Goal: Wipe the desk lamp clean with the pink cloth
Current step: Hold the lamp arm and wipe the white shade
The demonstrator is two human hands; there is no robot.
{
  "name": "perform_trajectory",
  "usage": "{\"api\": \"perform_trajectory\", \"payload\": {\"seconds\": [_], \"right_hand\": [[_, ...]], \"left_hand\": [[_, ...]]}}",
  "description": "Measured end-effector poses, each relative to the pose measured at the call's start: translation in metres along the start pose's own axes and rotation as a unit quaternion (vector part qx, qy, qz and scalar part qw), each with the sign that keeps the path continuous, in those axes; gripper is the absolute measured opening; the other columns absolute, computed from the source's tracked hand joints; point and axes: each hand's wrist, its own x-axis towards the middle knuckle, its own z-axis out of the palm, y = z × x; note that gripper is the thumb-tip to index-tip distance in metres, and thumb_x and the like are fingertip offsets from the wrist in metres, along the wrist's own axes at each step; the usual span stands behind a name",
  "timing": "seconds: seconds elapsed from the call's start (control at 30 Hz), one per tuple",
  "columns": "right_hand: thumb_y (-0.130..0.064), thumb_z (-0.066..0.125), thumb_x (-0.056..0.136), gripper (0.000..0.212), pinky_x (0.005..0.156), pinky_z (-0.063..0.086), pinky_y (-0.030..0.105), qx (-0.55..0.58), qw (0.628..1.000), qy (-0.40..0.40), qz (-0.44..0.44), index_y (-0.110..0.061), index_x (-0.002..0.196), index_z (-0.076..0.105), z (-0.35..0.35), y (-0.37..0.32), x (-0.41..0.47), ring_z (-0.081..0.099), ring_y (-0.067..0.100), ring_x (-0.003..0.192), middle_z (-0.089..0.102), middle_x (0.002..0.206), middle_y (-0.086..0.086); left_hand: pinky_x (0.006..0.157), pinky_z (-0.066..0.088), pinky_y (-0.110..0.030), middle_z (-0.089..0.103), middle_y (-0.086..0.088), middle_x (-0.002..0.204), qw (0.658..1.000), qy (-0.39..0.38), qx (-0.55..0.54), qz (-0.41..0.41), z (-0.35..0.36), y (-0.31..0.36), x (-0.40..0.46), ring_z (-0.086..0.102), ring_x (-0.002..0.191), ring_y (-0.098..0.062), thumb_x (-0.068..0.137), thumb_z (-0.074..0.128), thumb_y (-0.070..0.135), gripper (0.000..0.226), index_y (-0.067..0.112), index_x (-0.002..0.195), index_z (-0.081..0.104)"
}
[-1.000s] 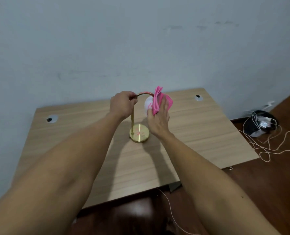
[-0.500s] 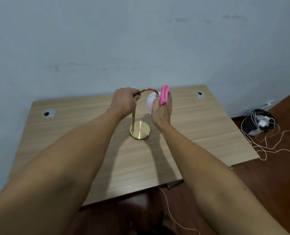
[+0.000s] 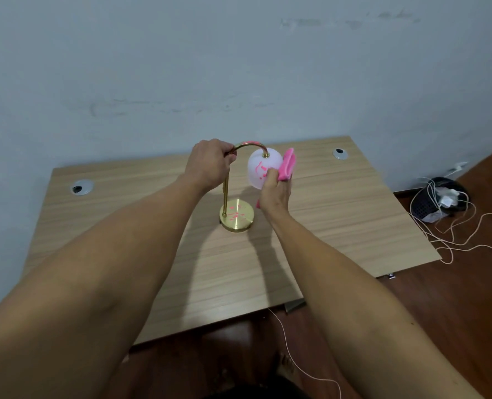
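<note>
The lamp (image 3: 237,197) stands upright near the middle of the wooden surface (image 3: 339,226). The left hand (image 3: 209,164) is closed around its curved brass neck, likely to steady it against the rubbing. The right hand (image 3: 276,191) grips the bunched pink cloth (image 3: 286,167) and presses it to the white shade (image 3: 259,171), where pink marks remain, as on the base. On the floor, a dark basket (image 3: 433,201) holds white clutter and cord.

surface: wooden desk (image 3: 339,226) against the wall | on it: desk lamp (image 3: 236,216), round brass base near the centre, smeared pink | cable holes: grommets (image 3: 81,188) by the back left and back right corners | floor: dark wood, black basket (image 3: 432,203) and loose cord (image 3: 469,240) beyond the right edge
</note>
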Motion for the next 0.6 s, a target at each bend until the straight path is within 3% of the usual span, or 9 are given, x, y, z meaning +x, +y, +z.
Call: {"api": "perform_trajectory", "payload": {"seconds": [0.17,0.27,0.37,0.47,0.53,0.6], "right_hand": [[-0.04,0.039,0.092,0.083,0.127,0.005,0.041,-0.11,0.978,-0.024,-0.175,-0.014,0.163,0.005,-0.003,-0.006,-0.023,0.002,0.02,0.158,0.008,0.171,0.006],[-0.03,0.04,0.092,0.083,0.128,0.005,0.041,-0.088,0.974,-0.04,-0.205,-0.014,0.163,0.001,-0.009,0.015,-0.026,-0.005,0.016,0.158,0.0,0.172,0.005],[-0.027,0.042,0.092,0.079,0.126,0.022,0.048,-0.022,0.984,-0.034,-0.175,-0.021,0.163,0.008,-0.006,0.016,-0.023,0.014,0.021,0.156,0.015,0.169,0.006],[-0.05,0.039,0.081,0.082,0.115,0.037,0.052,0.021,0.999,0.006,-0.039,-0.015,0.154,0.032,0.0,-0.003,-0.008,0.044,0.029,0.136,0.046,0.148,0.011],[-0.056,0.03,0.077,0.087,0.115,0.035,0.051,-0.008,1.0,0.003,-0.012,-0.014,0.153,0.039,-0.003,-0.021,0.002,0.044,0.03,0.137,0.048,0.147,0.012],[-0.051,0.03,0.085,0.078,0.121,0.026,0.049,-0.05,0.996,-0.026,-0.075,-0.019,0.156,0.036,-0.007,-0.035,0.004,0.035,0.025,0.144,0.042,0.156,0.005]], "left_hand": [[0.068,0.038,-0.03,0.058,-0.002,0.063,1.0,0.001,0.01,0.004,0.0,0.001,0.0,0.056,0.073,-0.03,0.095,0.059,0.022,0.017,0.016,0.09,0.075],[0.07,0.044,-0.033,0.06,-0.004,0.066,1.0,0.0,0.013,0.009,0.0,0.003,-0.001,0.057,0.074,-0.031,0.096,0.059,0.021,0.018,0.015,0.092,0.075],[0.072,0.048,-0.035,0.061,-0.005,0.067,1.0,0.002,0.009,0.003,0.002,0.003,0.0,0.058,0.075,-0.031,0.096,0.058,0.021,0.017,0.016,0.091,0.074],[0.074,0.051,-0.037,0.062,-0.005,0.068,1.0,-0.002,0.008,-0.003,0.0,0.002,0.0,0.059,0.076,-0.032,0.096,0.058,0.021,0.017,0.017,0.09,0.073],[0.074,0.052,-0.037,0.063,-0.005,0.069,1.0,-0.003,0.008,-0.005,0.0,0.003,0.0,0.061,0.078,-0.032,0.096,0.058,0.022,0.017,0.018,0.09,0.073],[0.074,0.051,-0.036,0.062,-0.003,0.066,1.0,-0.004,0.01,-0.004,0.0,0.003,-0.001,0.061,0.078,-0.032,0.096,0.058,0.022,0.017,0.019,0.089,0.073]]}}
